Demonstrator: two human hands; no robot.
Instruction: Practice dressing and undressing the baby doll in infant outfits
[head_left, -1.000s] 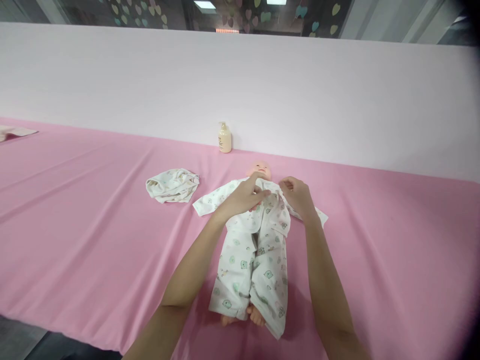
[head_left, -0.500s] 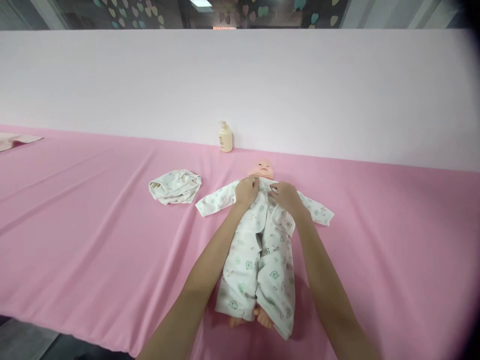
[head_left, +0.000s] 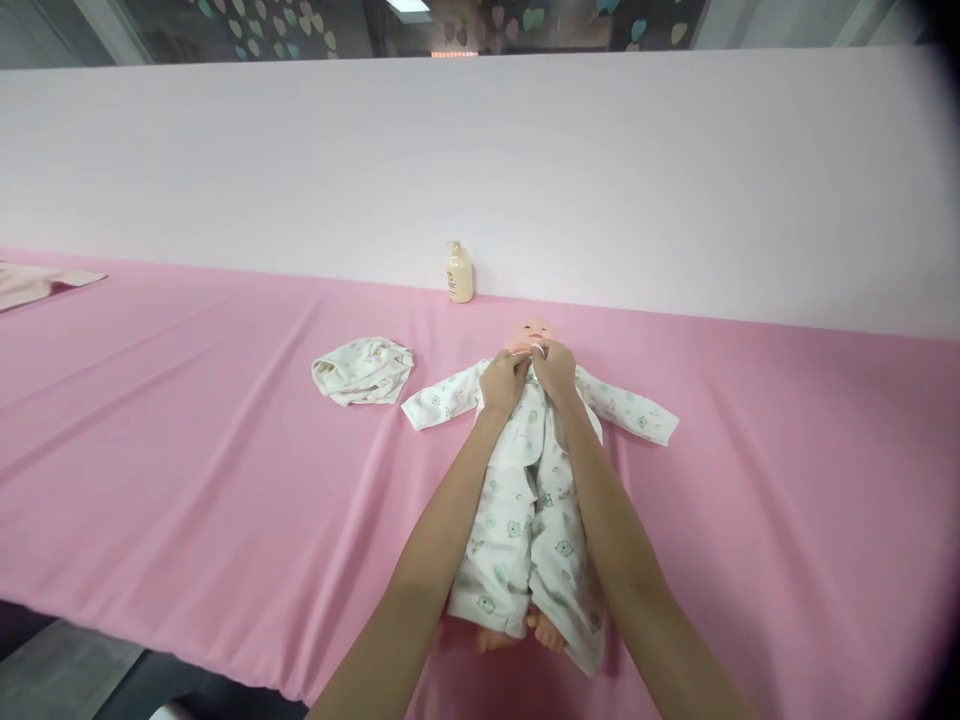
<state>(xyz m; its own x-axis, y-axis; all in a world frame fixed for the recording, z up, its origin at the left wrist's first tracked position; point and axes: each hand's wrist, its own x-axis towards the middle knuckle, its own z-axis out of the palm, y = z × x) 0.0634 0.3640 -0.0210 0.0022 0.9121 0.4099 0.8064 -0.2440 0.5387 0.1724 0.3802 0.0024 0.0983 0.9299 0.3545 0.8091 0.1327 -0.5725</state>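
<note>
A baby doll (head_left: 535, 329) lies on its back, dressed in a white printed top (head_left: 519, 437) and white printed trousers (head_left: 501, 555). Both sleeves stretch out to the sides, and the doll's feet show below the trouser legs. At the doll's neck, my left hand (head_left: 504, 383) is closed on the collar of the top. Close beside it, my right hand (head_left: 555, 370) pinches the other side of the collar, its edge folded up near the doll's chin. My fingers hide the fastening at the neck.
Left of the doll lies a crumpled white printed cloth (head_left: 363, 371). A cream pump bottle (head_left: 460, 274) stands against the white wall (head_left: 480, 170). Pink sheeting (head_left: 225, 480) covers the surface, its front edge at lower left. A pale pink cloth (head_left: 37, 284) lies far left.
My right hand has moved up and left, from the right chest to the collar, beside my left hand. The view has shifted slightly.
</note>
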